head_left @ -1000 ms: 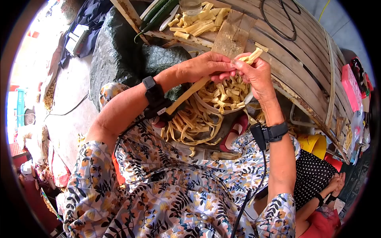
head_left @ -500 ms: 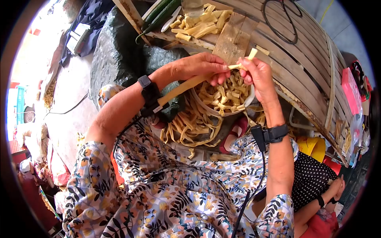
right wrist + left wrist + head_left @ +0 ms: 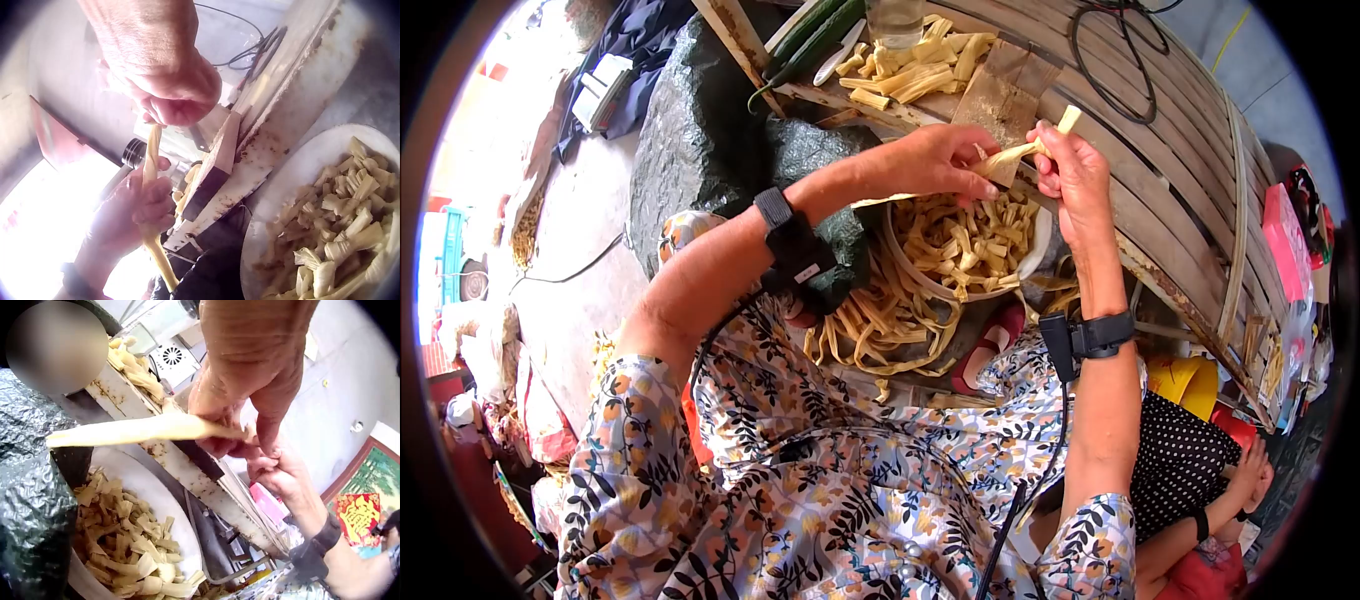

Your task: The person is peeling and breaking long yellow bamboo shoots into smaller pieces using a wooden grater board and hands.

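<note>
Yellow strip [image 3: 1008, 160] held between both hands, above a bowl [image 3: 1034, 264] of short pieces [image 3: 965, 240].
Head view: strip pinched near one end by right hand [image 3: 1074, 180], clamped in left hand [image 3: 935, 165], beside slatted bench [image 3: 1165, 150]. Left wrist view: strip's free length seen trailing from left hand, over bowl. Right wrist view: left fingers [image 3: 156, 199] seen curled round strip, its upper end at right hand.
</note>
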{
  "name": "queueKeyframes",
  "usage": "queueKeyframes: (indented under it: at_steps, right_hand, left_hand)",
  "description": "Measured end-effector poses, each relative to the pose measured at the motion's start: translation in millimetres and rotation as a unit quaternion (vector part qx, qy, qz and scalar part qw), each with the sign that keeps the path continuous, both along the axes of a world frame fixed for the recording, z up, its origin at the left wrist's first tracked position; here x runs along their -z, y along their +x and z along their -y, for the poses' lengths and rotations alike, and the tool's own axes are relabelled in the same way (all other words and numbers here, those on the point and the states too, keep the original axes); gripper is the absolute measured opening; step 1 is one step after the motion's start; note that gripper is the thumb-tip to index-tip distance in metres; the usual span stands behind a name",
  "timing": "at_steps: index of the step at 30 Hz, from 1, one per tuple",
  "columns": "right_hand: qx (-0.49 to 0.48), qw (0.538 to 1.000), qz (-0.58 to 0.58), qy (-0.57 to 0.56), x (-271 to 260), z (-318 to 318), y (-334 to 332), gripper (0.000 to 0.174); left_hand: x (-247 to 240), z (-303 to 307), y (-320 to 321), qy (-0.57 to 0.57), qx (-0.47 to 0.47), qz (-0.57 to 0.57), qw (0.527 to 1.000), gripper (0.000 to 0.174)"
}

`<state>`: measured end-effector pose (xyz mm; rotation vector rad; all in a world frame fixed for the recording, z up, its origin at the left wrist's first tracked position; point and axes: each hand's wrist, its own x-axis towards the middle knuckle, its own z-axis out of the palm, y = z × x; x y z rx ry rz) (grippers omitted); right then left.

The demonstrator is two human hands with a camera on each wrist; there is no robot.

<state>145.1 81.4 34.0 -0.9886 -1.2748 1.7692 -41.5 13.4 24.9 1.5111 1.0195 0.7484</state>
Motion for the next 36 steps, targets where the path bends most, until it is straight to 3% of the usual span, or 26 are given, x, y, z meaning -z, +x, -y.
queueKeyframes:
  at_steps: [2, 5, 9, 13, 16, 19, 21, 23, 24, 26, 27, 29, 30, 33, 36]
  right_hand:
    - [0.011, 1.0, 0.01, 0.005, -3.3, -1.6, 2.5, 0.02]
    - [-0.003, 1.0, 0.003, 0.0, -4.8, -0.6, 6.0, 0.019]
    - [-0.026, 1.0, -0.005, -0.008, -0.2, 0.2, 7.0, 0.02]
    - [-0.008, 1.0, -0.021, 0.003, -4.9, -0.1, 4.7, 0.023]
    - [0.02, 0.998, 0.02, 0.058, -13.6, 1.9, 4.4, 0.023]
    - [-0.053, 0.982, 0.095, 0.157, -0.7, 11.6, -1.1, 0.028]
    - [-0.133, 0.975, 0.054, 0.169, 2.5, 30.2, -16.4, 0.033]
    - [-0.195, 0.979, -0.036, 0.056, -4.2, 46.2, -32.1, 0.038]
    - [-0.225, 0.972, -0.046, 0.055, -6.2, 51.7, -37.7, 0.042]
    - [-0.212, 0.976, -0.042, 0.014, -3.7, 61.1, -45.9, 0.03]
    - [-0.197, 0.979, -0.039, -0.011, 0.4, 61.7, -48.2, 0.024]
    - [-0.142, 0.987, 0.047, 0.063, -1.5, 57.9, -46.9, 0.017]
    - [-0.114, 0.984, 0.09, 0.101, -2.3, 53.7, -44.7, 0.014]
    - [-0.072, 0.972, 0.123, 0.187, -4.5, 45.7, -36.5, 0.016]
    - [-0.084, 0.968, 0.129, 0.197, -5.9, 46.2, -33.6, 0.018]
  left_hand:
    - [-3.6, 0.7, -0.8, 0.034, -0.03, -0.058, 0.997, 0.028]
    - [-5.3, -0.5, -6.0, -0.022, -0.026, 0.012, 0.999, 0.025]
    - [-13.7, 5.0, -5.4, -0.118, -0.023, 0.138, 0.983, 0.025]
    - [-2.4, -1.4, -2.6, -0.195, -0.024, 0.315, 0.928, 0.02]
    - [-6.3, -6.8, -8.7, -0.153, -0.033, 0.397, 0.904, 0.018]
    - [-9.4, -11.1, -16.8, -0.131, -0.033, 0.508, 0.851, 0.015]
    - [-14.8, -13.5, -17.1, -0.13, -0.07, 0.542, 0.827, 0.014]
    - [-21.7, -13.3, -18.0, -0.12, -0.068, 0.573, 0.808, 0.014]
    - [-20.7, -15.9, -20.2, -0.116, -0.044, 0.596, 0.793, 0.014]
    - [-16.0, -19.4, -22.1, -0.13, -0.029, 0.626, 0.769, 0.016]
    - [-14.6, -21.1, -24.3, -0.126, -0.034, 0.615, 0.778, 0.018]
    - [-10.9, -23.0, -28.6, -0.12, -0.043, 0.593, 0.795, 0.022]
    - [-14.2, -21.7, -29.0, -0.099, -0.086, 0.544, 0.828, 0.027]
    - [-21.5, -16.0, -35.3, -0.123, -0.21, 0.452, 0.858, 0.028]
    - [-17.6, -14.5, -33.0, -0.074, -0.21, 0.424, 0.878, 0.022]
